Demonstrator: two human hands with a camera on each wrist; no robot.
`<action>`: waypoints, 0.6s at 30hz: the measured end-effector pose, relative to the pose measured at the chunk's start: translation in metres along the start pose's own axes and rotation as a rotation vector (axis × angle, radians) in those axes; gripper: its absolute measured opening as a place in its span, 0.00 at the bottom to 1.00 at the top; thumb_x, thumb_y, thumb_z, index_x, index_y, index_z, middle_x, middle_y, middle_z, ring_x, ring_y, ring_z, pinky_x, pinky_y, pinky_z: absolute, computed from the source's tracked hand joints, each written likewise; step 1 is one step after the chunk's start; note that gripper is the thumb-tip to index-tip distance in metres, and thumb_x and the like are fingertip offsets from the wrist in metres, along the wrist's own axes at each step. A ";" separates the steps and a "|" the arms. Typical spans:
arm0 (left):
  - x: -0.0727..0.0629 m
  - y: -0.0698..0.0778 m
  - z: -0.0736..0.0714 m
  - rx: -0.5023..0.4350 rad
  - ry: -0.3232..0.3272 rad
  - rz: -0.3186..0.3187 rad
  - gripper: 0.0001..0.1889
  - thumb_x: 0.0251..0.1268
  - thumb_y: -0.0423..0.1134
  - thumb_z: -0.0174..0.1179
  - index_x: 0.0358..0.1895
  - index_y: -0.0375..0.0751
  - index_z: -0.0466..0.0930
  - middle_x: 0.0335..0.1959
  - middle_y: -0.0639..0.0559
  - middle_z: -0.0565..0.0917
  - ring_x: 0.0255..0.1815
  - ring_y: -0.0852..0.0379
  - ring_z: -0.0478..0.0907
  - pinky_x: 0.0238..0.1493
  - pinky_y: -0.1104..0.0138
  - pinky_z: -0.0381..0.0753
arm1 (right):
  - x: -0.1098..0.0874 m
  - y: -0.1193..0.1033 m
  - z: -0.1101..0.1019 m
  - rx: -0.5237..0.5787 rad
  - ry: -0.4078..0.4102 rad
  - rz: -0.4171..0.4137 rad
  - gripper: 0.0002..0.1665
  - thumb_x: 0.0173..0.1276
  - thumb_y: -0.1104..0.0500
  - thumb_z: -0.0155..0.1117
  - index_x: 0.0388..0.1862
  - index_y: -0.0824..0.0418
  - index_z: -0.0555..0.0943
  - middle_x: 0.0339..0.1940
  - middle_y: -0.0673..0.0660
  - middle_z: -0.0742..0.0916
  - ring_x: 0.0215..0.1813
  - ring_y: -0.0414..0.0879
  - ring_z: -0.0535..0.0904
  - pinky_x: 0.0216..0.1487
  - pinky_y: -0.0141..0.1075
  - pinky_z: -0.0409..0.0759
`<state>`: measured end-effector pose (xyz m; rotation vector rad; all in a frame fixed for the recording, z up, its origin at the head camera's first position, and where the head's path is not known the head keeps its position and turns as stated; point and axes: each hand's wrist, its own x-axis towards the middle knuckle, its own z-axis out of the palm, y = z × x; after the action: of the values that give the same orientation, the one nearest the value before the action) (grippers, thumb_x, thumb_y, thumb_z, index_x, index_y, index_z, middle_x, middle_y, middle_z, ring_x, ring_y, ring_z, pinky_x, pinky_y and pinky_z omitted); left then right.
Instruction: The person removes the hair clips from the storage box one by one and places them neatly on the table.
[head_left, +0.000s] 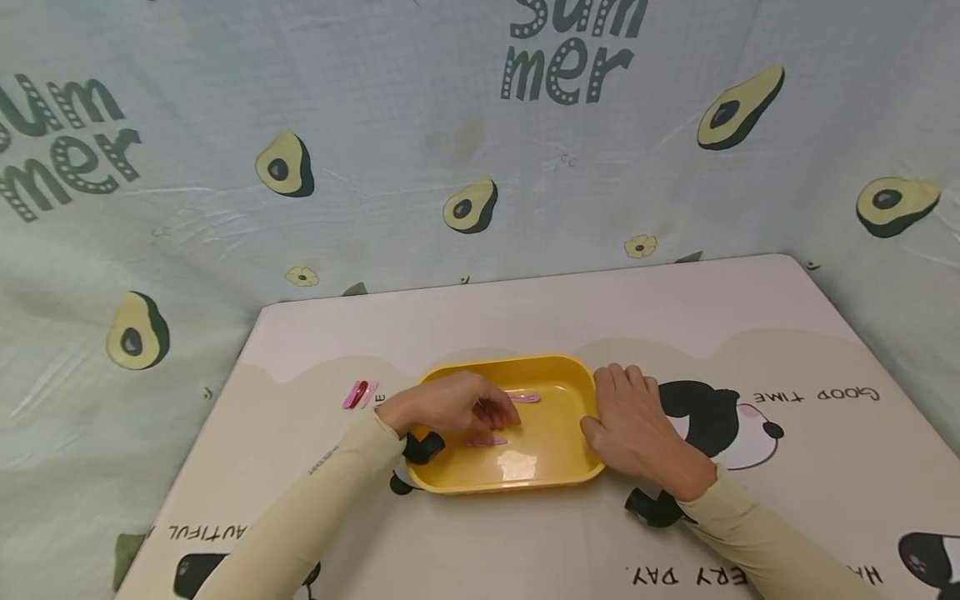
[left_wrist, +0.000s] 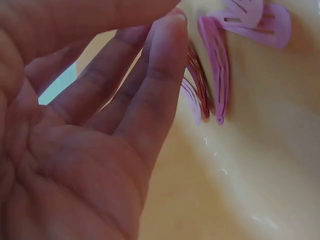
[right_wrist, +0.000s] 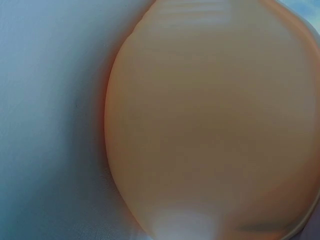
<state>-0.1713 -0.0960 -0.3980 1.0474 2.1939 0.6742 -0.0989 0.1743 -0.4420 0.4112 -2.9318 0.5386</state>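
Observation:
A yellow tray (head_left: 558,454) stands on the table with several snap hair clips in it. My left hand (head_left: 459,403) reaches over its left side, fingers bent down among the clips. In the left wrist view the thumb and fingertips come together beside a pink hair clip (left_wrist: 223,82) and a dark red hair clip (left_wrist: 201,85); cannot tell whether they pinch one. Overlapping pale pink clips (left_wrist: 281,27) lie farther off. One pink clip (head_left: 525,398) lies near the tray's far side. My right hand (head_left: 636,425) grips the tray's right rim, its thumb at the edge.
Left of the tray, a small group of pink and dark red hair clips (head_left: 360,395) lies on the table. A printed cloth (head_left: 585,317) with animals and lettering covers the tabletop. Behind it hangs an avocado-patterned curtain (head_left: 390,225).

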 end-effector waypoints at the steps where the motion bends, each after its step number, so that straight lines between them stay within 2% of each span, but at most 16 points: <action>1: 0.001 0.000 0.000 0.009 -0.010 -0.004 0.13 0.65 0.37 0.71 0.52 0.40 0.87 0.42 0.51 0.90 0.41 0.66 0.82 0.48 0.76 0.83 | 0.000 0.000 0.000 0.001 0.000 0.001 0.14 0.64 0.58 0.56 0.44 0.66 0.71 0.34 0.56 0.70 0.42 0.53 0.62 0.45 0.43 0.56; 5: 0.003 -0.003 0.003 0.024 -0.051 -0.023 0.13 0.67 0.35 0.70 0.53 0.43 0.87 0.44 0.53 0.89 0.42 0.65 0.81 0.50 0.76 0.82 | 0.000 0.000 0.001 0.002 -0.001 0.002 0.14 0.64 0.58 0.56 0.44 0.66 0.71 0.34 0.56 0.71 0.42 0.53 0.62 0.45 0.44 0.57; 9: 0.004 -0.005 0.005 0.040 -0.073 0.003 0.14 0.65 0.30 0.69 0.53 0.43 0.87 0.44 0.53 0.88 0.42 0.64 0.81 0.50 0.76 0.81 | 0.000 0.000 0.001 0.000 0.004 0.000 0.13 0.64 0.58 0.57 0.43 0.65 0.71 0.34 0.56 0.70 0.42 0.53 0.62 0.46 0.44 0.58; 14: 0.006 -0.006 0.007 0.066 -0.076 0.040 0.16 0.62 0.26 0.67 0.53 0.40 0.87 0.44 0.52 0.88 0.42 0.64 0.80 0.49 0.77 0.80 | 0.001 0.000 0.000 0.002 0.000 0.009 0.13 0.64 0.58 0.57 0.43 0.65 0.71 0.34 0.56 0.71 0.42 0.53 0.63 0.46 0.45 0.58; 18: 0.009 -0.007 0.009 0.087 -0.068 0.052 0.15 0.63 0.26 0.67 0.52 0.40 0.87 0.42 0.52 0.87 0.40 0.65 0.79 0.48 0.77 0.80 | 0.001 0.000 0.001 0.002 -0.003 0.016 0.14 0.64 0.58 0.57 0.44 0.65 0.72 0.35 0.56 0.71 0.43 0.53 0.63 0.46 0.45 0.58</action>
<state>-0.1728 -0.0914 -0.4119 1.1587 2.1604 0.5621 -0.0998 0.1737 -0.4423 0.3892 -2.9406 0.5429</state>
